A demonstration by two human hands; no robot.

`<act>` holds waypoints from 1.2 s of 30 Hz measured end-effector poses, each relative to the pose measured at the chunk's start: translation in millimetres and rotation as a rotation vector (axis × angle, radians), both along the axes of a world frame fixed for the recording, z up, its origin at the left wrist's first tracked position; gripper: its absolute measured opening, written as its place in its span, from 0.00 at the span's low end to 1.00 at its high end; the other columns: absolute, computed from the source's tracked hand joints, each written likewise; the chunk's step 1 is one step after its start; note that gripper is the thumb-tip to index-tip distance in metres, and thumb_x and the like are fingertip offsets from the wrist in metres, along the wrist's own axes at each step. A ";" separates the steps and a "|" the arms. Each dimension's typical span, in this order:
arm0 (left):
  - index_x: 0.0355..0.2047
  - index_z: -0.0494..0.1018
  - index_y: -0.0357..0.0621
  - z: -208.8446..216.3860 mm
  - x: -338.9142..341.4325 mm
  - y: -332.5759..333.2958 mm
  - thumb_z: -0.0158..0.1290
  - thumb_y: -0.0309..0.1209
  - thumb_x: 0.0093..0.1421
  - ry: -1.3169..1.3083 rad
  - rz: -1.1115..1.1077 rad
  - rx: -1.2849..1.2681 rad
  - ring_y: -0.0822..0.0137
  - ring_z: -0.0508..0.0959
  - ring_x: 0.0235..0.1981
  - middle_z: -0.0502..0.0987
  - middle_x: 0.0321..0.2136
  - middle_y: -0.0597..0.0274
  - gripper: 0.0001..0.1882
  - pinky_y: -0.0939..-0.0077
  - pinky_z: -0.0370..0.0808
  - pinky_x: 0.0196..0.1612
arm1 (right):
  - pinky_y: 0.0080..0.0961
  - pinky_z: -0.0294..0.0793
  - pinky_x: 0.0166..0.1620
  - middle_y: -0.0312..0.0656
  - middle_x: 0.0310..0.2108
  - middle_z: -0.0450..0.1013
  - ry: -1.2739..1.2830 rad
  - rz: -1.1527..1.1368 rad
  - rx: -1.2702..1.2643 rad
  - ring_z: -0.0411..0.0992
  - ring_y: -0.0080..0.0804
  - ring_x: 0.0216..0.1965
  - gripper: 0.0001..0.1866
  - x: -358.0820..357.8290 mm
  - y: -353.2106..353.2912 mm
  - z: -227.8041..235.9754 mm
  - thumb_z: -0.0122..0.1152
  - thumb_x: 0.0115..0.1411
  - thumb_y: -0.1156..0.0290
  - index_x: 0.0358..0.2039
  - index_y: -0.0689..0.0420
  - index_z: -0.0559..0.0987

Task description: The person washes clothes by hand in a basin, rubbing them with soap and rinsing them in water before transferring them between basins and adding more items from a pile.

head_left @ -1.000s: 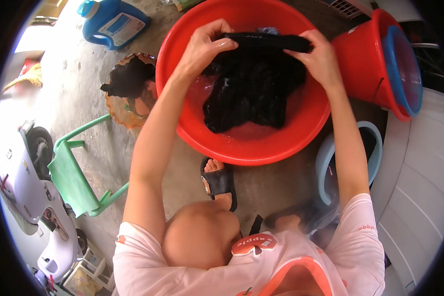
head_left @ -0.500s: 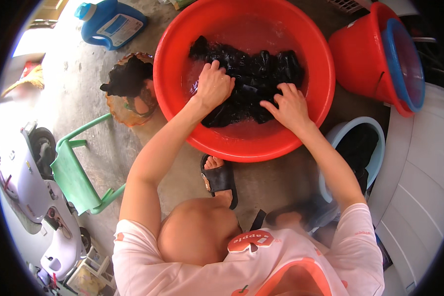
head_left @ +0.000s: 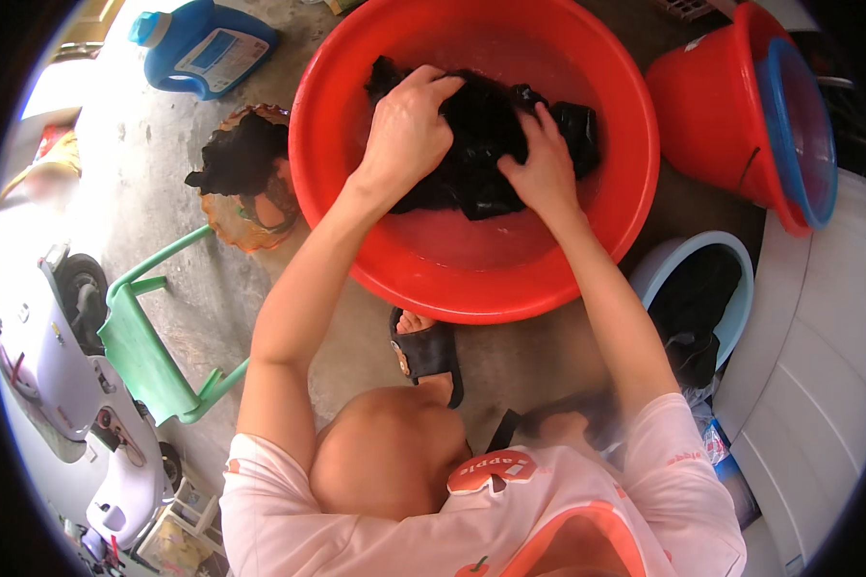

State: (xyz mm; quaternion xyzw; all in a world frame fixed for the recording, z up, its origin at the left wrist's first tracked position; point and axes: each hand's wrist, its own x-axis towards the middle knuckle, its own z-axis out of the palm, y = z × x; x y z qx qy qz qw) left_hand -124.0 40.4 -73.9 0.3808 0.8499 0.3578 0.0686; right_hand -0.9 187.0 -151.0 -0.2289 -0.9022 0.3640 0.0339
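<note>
In the large red basin, a bunched black wet cloth lies in shallow cloudy water. My left hand is on the cloth's left part, its fingers curled into the fabric and their tips partly hidden. On the right side my right hand pinches a raised fold, thumb toward the middle and fingers on the far side. Between the two hands the cloth is bunched up. Whether it is one garment or several cannot be made out.
A blue detergent jug stands at far left, near an orange basket with dark cloth on it. Closer are a green stool and a scooter. To the right are red buckets and a light-blue basin holding dark cloth.
Both hands have closed on the cloth and gathered it up toward the far middle of the basin. My right hand has moved slightly left and away from me.
</note>
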 end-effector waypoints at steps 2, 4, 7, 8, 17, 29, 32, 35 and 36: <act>0.43 0.73 0.35 32.9 3.2 3.7 0.38 0.14 0.41 -0.101 -0.028 0.091 0.50 0.73 0.44 0.73 0.41 0.49 0.26 0.69 0.69 0.50 | 0.33 0.58 0.60 0.57 0.62 0.53 0.072 -0.136 -0.198 0.57 0.49 0.61 0.28 -7.3 14.9 9.1 0.59 0.48 0.65 0.52 0.57 0.72; 0.44 0.73 0.35 61.5 11.8 7.6 0.37 0.14 0.40 -0.218 -0.048 0.232 0.52 0.74 0.45 0.74 0.41 0.50 0.28 0.71 0.67 0.52 | 0.40 0.60 0.58 0.57 0.58 0.57 0.226 -0.298 -0.040 0.59 0.55 0.58 0.29 -16.2 22.9 22.1 0.63 0.47 0.62 0.50 0.60 0.72; 0.43 0.74 0.36 81.9 14.4 19.2 0.36 0.14 0.40 -0.202 -0.084 0.385 0.57 0.75 0.45 0.76 0.40 0.52 0.29 0.73 0.67 0.52 | 0.43 0.64 0.54 0.56 0.52 0.62 0.254 -0.472 0.294 0.62 0.57 0.53 0.29 -32.5 34.2 32.4 0.65 0.47 0.66 0.50 0.61 0.70; 0.43 0.74 0.37 82.6 2.6 17.1 0.36 0.14 0.40 -0.051 -0.086 0.327 0.59 0.75 0.45 0.76 0.40 0.53 0.29 0.74 0.67 0.52 | 0.44 0.66 0.52 0.56 0.51 0.64 0.245 -0.524 0.344 0.63 0.58 0.51 0.29 -40.1 36.0 30.7 0.66 0.46 0.67 0.50 0.61 0.69; 0.26 0.79 0.47 -114.0 -62.8 48.8 0.46 0.14 0.37 0.111 -0.007 -0.036 0.51 0.71 0.44 0.75 0.38 0.55 0.18 0.63 0.71 0.48 | 0.48 0.69 0.50 0.53 0.59 0.55 -0.055 -0.023 0.396 0.61 0.57 0.53 0.22 -57.2 48.2 -14.1 0.55 0.47 0.82 0.47 0.60 0.71; 0.57 0.65 0.66 -186.3 -60.0 42.6 0.44 0.25 0.53 0.440 -0.030 -0.439 0.46 0.66 0.48 0.64 0.49 0.52 0.30 0.53 0.69 0.47 | 0.49 0.64 0.51 0.47 0.59 0.54 -0.383 -0.034 0.552 0.57 0.50 0.55 0.25 -82.2 60.8 -84.7 0.58 0.49 0.64 0.50 0.51 0.72; 0.54 0.69 0.65 -158.0 -81.9 48.7 0.43 0.22 0.52 0.372 -0.042 -0.524 0.47 0.67 0.50 0.65 0.52 0.48 0.29 0.54 0.68 0.48 | 0.42 0.67 0.49 0.45 0.52 0.63 -0.294 -0.102 0.426 0.64 0.46 0.51 0.19 -92.7 81.4 -81.2 0.59 0.48 0.67 0.43 0.49 0.76; 0.44 0.77 0.56 -141.4 -116.2 36.6 0.44 0.16 0.47 -0.247 -0.010 -0.334 0.52 0.69 0.51 0.70 0.49 0.52 0.26 0.62 0.68 0.50 | 0.37 0.70 0.47 0.42 0.45 0.69 -0.084 -0.180 0.179 0.69 0.42 0.46 0.13 -93.8 99.3 -75.9 0.58 0.45 0.75 0.35 0.50 0.78; 0.34 0.80 0.49 -141.2 -122.2 22.5 0.42 0.12 0.42 -0.407 0.038 -0.059 0.54 0.70 0.51 0.74 0.45 0.53 0.24 0.68 0.68 0.52 | 0.35 0.70 0.47 0.42 0.43 0.70 0.027 -0.156 0.148 0.70 0.41 0.46 0.13 -87.2 96.0 -65.9 0.56 0.44 0.78 0.33 0.50 0.78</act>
